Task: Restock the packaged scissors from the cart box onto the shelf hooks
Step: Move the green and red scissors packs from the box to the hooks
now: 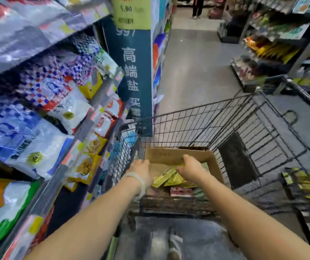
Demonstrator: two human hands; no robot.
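Store aisle; both hands in cart box (180,156): right hand (191,168) grasps packaged scissors (164,178), left hand (141,168) unclear.

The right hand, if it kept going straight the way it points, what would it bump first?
Probably the yellow-green packets in the cardboard box; the right hand reaches down over them, though depth is unclear.

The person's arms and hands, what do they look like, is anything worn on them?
Both forearms are bare, with no sleeves in view, and neither hand wears a glove. The left hand has a pale, translucent bangle around its wrist. The right hand and its wrist show nothing worn. The picture is too blurred to tell about rings.
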